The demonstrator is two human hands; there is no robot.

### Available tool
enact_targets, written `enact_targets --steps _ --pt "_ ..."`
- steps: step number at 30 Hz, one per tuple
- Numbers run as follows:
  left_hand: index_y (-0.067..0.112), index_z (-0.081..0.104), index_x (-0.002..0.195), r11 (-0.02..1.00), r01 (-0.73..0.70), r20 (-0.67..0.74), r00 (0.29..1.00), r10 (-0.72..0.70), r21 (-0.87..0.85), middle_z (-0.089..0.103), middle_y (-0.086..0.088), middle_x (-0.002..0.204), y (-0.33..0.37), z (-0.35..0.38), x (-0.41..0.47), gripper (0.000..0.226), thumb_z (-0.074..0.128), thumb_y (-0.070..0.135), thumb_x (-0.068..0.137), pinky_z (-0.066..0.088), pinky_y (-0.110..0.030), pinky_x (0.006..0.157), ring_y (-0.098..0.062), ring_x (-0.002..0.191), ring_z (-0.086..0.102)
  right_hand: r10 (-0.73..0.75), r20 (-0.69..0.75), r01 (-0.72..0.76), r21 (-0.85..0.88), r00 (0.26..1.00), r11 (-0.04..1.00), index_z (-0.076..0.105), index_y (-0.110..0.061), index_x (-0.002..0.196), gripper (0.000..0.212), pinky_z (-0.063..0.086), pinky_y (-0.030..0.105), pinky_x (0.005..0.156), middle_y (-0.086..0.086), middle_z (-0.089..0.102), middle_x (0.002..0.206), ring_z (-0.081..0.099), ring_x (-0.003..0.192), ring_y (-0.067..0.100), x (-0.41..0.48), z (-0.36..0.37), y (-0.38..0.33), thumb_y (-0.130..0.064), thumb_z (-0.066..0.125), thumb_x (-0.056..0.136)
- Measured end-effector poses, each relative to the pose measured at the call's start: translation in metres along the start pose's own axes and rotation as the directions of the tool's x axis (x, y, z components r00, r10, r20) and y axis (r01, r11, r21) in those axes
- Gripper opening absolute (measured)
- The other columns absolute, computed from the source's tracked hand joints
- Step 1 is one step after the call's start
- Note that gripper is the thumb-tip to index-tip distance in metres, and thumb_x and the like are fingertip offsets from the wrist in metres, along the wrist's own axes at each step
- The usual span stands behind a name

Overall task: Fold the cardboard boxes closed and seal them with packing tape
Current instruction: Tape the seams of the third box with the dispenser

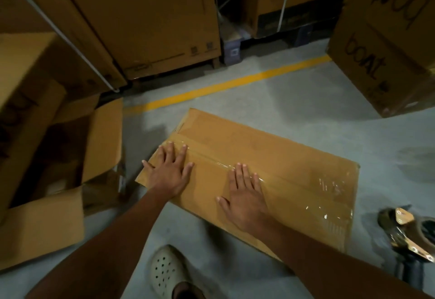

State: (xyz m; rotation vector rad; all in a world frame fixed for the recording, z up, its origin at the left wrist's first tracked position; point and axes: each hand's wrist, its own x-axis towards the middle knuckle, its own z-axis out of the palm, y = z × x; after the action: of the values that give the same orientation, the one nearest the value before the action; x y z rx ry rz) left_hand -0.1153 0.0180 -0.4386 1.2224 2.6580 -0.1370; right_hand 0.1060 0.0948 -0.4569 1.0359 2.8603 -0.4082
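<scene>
The person's left forearm (113, 239) and right forearm (329, 254) are bare along their whole visible length, from the lower edge of the view up to the wrists. The left grip (168, 176) and right grip (244, 197) are bare too, each with slim fingers (182, 155) and nails cut short. One foot (186, 290) shows at the lower edge. It wears a cream-coloured moulded clog (167, 272) with rows of small round holes across its rounded toe and a wide top opening where the bare instep shows. Dim light blurs finer detail.
</scene>
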Motion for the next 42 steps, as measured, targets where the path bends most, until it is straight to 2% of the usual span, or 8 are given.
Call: enact_targets --steps 5,9,17,23,29,35,39,42 --pt "0.048 0.005 0.154 0.998 0.057 -0.034 0.998 -0.058 -0.024 -0.007 -0.013 0.165 0.000 -0.006 -0.002 0.075 0.012 0.081 0.087 0.015 -0.070 0.112 -0.052 0.145 0.011 -0.032 0.149 0.035 -0.021 0.988 0.999 0.004 -0.014 0.157 0.095 0.001 0.057 0.118 0.010 -0.003 0.165 -0.006 0.152 0.028 0.003 -0.015 0.010 -0.072 0.000 0.082" --pt "0.043 0.006 0.155 0.998 0.056 0.045 0.997 -0.057 0.026 0.001 -0.018 0.164 0.001 -0.021 -0.009 0.078 0.017 0.081 0.088 0.025 -0.066 0.109 -0.051 0.142 0.020 0.107 0.278 -0.120 0.032 0.955 0.992 0.000 -0.021 0.157 0.085 0.010 0.072 0.110 -0.002 -0.005 0.166 -0.006 0.152 0.019 0.014 -0.033 0.010 -0.072 0.023 0.092" --pt "0.038 0.010 0.156 0.965 0.259 0.223 0.943 -0.246 -0.030 0.004 -0.026 0.160 0.075 -0.014 -0.080 0.063 0.028 0.059 0.100 0.034 -0.056 0.104 -0.048 0.138 0.023 0.339 0.374 -0.344 -0.055 0.863 0.937 0.000 -0.028 0.157 0.078 0.015 0.075 0.106 0.007 -0.011 0.164 -0.007 0.147 0.046 -0.016 -0.059 0.022 -0.062 0.036 0.096" --pt "0.033 0.011 0.157 0.921 0.365 0.323 0.895 -0.306 -0.138 0.008 -0.025 0.159 0.100 -0.026 -0.132 0.059 0.028 0.051 0.103 0.033 -0.053 0.109 -0.044 0.139 0.024 0.613 0.391 -0.699 0.125 0.687 0.704 -0.001 -0.036 0.154 0.083 0.013 0.081 0.101 0.020 -0.029 0.157 -0.023 0.141 0.053 -0.094 -0.040 0.001 -0.056 0.049 0.092" --pt "0.026 0.016 0.155 0.873 0.434 0.316 0.879 -0.357 -0.223 0.026 -0.022 0.146 0.095 -0.005 -0.163 0.070 0.034 0.061 0.097 0.039 -0.052 0.107 -0.043 0.131 0.038 0.232 0.287 -0.300 0.220 0.929 0.928 0.022 -0.029 0.155 0.073 0.016 0.074 0.107 0.006 -0.012 0.164 -0.019 0.149 0.033 -0.124 -0.039 0.045 -0.044 0.057 0.093" --pt "0.021 0.033 0.146 0.909 0.254 0.318 0.937 -0.145 -0.331 0.032 -0.022 0.136 0.139 -0.018 -0.175 0.055 0.051 0.036 0.096 0.049 -0.043 0.094 -0.041 0.111 0.057 0.263 0.317 -0.308 0.099 0.911 0.946 0.023 -0.026 0.153 0.077 0.022 0.058 0.117 0.010 -0.004 0.165 -0.006 0.151 0.030 -0.108 -0.059 0.110 -0.036 0.060 0.087" --pt "0.019 0.042 0.140 0.897 0.146 0.325 0.946 -0.003 -0.417 0.046 -0.024 0.130 0.183 -0.016 -0.179 0.057 0.062 0.027 0.088 0.051 -0.038 0.088 -0.036 0.118 0.053 0.354 0.281 -0.407 0.158 0.892 0.900 0.029 -0.023 0.150 0.071 0.016 0.067 0.114 0.007 -0.004 0.165 -0.007 0.152 0.025 -0.113 -0.073 0.142 -0.024 0.059 0.086" --pt "0.017 0.040 0.140 0.889 0.131 0.284 0.959 -0.001 -0.438 0.038 -0.023 0.133 0.203 -0.009 -0.187 0.056 0.061 0.023 0.089 0.053 -0.038 0.087 -0.041 0.102 0.061 0.211 0.256 -0.276 0.252 0.943 0.928 0.040 -0.026 0.147 0.067 0.013 0.070 0.113 0.006 -0.002 0.165 -0.008 0.152 0.023 -0.124 -0.067 0.175 -0.032 0.068 0.087"
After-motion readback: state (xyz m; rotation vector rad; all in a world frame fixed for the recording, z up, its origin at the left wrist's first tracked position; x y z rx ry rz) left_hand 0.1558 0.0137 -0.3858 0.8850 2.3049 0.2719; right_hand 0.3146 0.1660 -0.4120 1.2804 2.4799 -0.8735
